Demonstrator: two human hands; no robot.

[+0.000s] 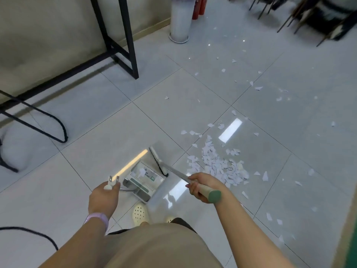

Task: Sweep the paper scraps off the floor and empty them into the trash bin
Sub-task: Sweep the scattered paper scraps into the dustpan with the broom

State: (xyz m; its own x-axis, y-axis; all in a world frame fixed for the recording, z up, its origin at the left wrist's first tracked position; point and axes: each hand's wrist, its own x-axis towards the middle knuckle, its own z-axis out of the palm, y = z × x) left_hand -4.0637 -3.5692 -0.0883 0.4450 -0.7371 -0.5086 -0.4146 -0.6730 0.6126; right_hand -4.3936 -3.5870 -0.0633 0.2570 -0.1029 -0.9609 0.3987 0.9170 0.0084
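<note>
- Left hand (pixel 103 196): forearm enters from 7 o'clock, band on wrist, fingers curled round a handle top.
- Right hand (pixel 201 187): forearm enters from 5 o'clock, fingers wrapped round a broom handle, knuckles toward 10 o'clock.

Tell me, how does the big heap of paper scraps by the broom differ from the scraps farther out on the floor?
The heap of paper scraps is dense and overlapping, lying just right of the broom head; the scattered scraps lie singly with bare tile between them. The heap sits close to the dustpan; the scattered ones reach toward the white cylinder. Both are small white torn pieces on the floor.
</note>
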